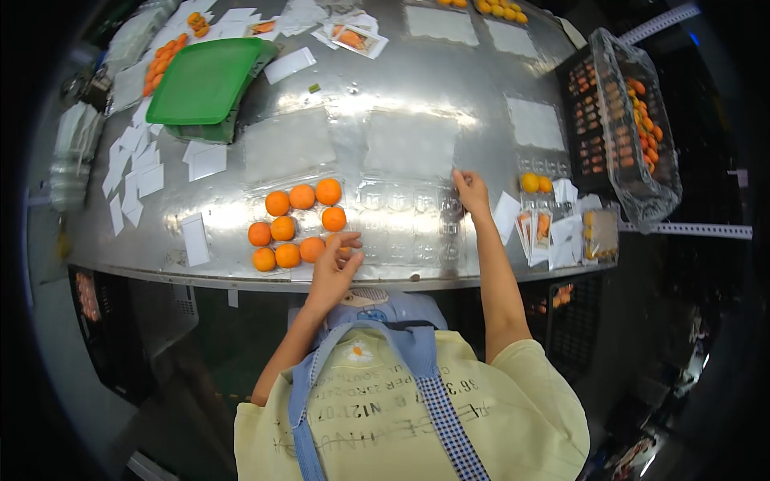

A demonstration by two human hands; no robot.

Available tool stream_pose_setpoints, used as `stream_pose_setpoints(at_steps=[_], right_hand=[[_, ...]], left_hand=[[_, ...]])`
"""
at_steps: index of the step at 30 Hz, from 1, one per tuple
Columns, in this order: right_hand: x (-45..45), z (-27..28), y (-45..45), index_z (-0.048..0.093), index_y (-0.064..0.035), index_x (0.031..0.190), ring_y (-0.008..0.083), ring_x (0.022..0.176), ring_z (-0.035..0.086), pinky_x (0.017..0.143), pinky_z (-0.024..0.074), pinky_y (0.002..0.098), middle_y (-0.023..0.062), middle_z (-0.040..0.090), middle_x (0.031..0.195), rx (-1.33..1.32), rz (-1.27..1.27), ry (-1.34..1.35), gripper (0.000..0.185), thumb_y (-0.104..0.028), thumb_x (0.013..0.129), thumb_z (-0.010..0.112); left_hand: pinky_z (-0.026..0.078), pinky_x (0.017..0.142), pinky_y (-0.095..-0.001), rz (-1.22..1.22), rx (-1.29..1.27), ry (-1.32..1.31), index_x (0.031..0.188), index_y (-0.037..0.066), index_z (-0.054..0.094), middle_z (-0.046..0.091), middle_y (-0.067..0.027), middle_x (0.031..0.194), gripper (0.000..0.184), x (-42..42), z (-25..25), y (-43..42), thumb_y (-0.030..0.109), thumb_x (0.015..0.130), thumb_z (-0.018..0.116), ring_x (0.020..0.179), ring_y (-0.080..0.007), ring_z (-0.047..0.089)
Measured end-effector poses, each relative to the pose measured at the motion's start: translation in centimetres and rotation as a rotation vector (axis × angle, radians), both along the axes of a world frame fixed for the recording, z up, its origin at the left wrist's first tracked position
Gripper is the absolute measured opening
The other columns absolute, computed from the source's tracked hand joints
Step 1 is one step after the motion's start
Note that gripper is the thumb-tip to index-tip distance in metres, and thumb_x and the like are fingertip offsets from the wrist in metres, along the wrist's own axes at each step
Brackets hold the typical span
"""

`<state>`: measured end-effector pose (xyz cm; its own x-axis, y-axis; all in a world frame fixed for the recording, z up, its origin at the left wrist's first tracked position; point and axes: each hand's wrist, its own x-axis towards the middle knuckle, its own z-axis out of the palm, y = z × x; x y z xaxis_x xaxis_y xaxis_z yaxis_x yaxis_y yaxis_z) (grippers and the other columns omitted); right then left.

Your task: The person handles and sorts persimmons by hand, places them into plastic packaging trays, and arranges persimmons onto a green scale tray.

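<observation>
Several oranges (301, 197) sit in a clear plastic tray (301, 221) at the table's near side, with its clear lid (289, 146) folded out behind it. My left hand (332, 271) is over the tray's near right corner, thumb and fingers apart, beside a partly covered orange. To the right lies a second clear plastic tray (405, 228) with no fruit in it, its lid (411, 144) also laid back. My right hand (472, 193) has its fingers pinched at that tray's far right corner; the exact contact is small and hard to see.
A green tray (200, 80) stands at the far left among white cards (208, 160). Packets and cards (553, 232) lie at right, near two yellow-orange fruits (536, 183). A black crate (589, 112) with plastic lining holds fruit at the right edge.
</observation>
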<state>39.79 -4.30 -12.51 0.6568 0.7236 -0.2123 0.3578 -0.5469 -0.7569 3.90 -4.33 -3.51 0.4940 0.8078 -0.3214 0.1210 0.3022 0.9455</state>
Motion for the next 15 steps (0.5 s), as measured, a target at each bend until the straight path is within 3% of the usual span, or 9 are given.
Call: stream_pose_setpoints(at_steps=[3,5,12,15], right_hand=[[1.0,-0.7,0.6,0.058,-0.0001,0.091,0.0119,0.057,0.054,0.052,0.0438,0.0229,0.0046,0.059,0.073,-0.061,0.173,0.220,0.030,-0.029,0.089,0.061],[1.5,-0.7,0.2,0.057,-0.0023,0.087,0.0116,0.055,0.053,0.049,0.0442,0.0234,0.0038,0.056,0.070,0.111,0.047,0.501,0.024,-0.026,0.090,0.059],[4.4,5.5,-1.9,0.058,-0.0049,0.090,0.0111,0.057,0.055,0.049,0.0458,0.0240,0.0026,0.057,0.070,0.268,-0.034,0.494,0.019,-0.023,0.092,0.056],[2.5,9.4,-2.3,0.057,-0.0073,0.085,0.0092,0.057,0.052,0.051,0.0443,0.0225,0.0012,0.056,0.069,0.369,0.079,0.518,0.017,-0.023,0.092,0.055]], left_hand=[[0.044,0.067,-0.0213,0.051,-0.002,0.005,0.119,0.005,0.053,0.059,-0.0056,0.102,0.036,1.0,-0.3,-1.2,0.004,0.084,0.060,0.078,-0.0081,0.054],[0.044,0.066,-0.0202,0.111,-0.029,0.008,0.119,0.005,0.052,0.059,-0.0052,0.103,0.035,1.6,-0.8,-2.2,0.004,0.085,0.060,0.077,-0.0074,0.054],[0.046,0.070,-0.0200,0.344,-0.029,-0.035,0.119,0.003,0.051,0.058,-0.0040,0.104,0.033,0.8,2.0,-4.1,0.003,0.087,0.058,0.082,-0.0065,0.055],[0.047,0.076,-0.0220,0.437,0.028,-0.122,0.119,0.004,0.051,0.058,-0.0044,0.106,0.032,-0.5,2.8,-3.1,0.007,0.088,0.060,0.089,-0.0085,0.056]])
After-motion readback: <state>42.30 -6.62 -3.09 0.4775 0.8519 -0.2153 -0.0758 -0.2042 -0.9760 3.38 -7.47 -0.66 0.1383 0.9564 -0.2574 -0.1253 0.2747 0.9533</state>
